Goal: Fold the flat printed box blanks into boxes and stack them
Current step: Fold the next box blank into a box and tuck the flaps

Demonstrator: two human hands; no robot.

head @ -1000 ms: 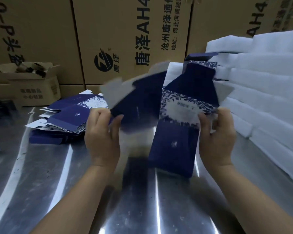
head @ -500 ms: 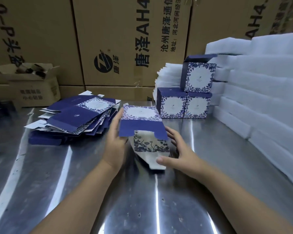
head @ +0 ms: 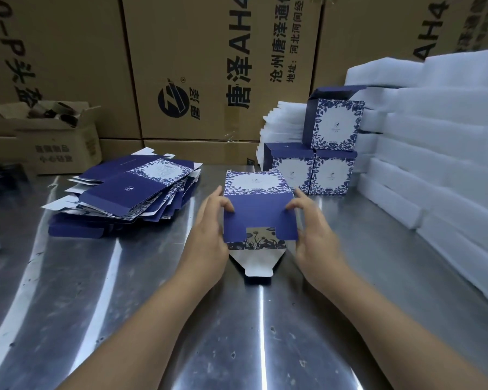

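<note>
Closing the base of one half-formed box (head: 255, 182), which stands on the steel table (head: 152, 305) with its open end toward the person. At its left side the left hand (head: 209, 229) cups it, and at its right side the right hand (head: 313, 232) does the same. The curled fingertips (head: 228, 206) of each hand press the dark blue flap (head: 259, 218) inward, and neither hand is fully closed. Just in front of the box lies the white tongue flap (head: 258, 261), flat on the table and not yet tucked. Left of the box, apart from it, sits the pile of flat blanks (head: 133, 190), fanned and untidy. Behind the box to its right are three finished boxes (head: 333, 125), two side by side with one on top. Further right of the box are white foam sheets (head: 434, 136). Step judged: base closure, partway. The next move likely calls for keeping the blue flap down, raising the tongue into the notch, then setting the box on the stack.
</note>
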